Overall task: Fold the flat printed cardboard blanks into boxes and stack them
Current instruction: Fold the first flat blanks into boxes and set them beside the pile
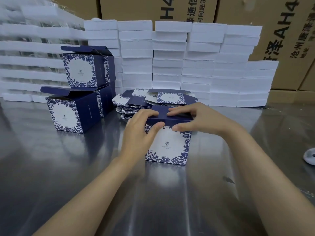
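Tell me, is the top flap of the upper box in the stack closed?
No, the upper box in the stack has its dark blue top flap standing open.

Packing warehouse: stacked shipping cartons

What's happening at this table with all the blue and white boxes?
A person is folding printed cardboard into boxes. Both hands, left hand and right hand, grip the top flap of a box on the metal table. Finished boxes are stacked left; flat blanks wait behind.
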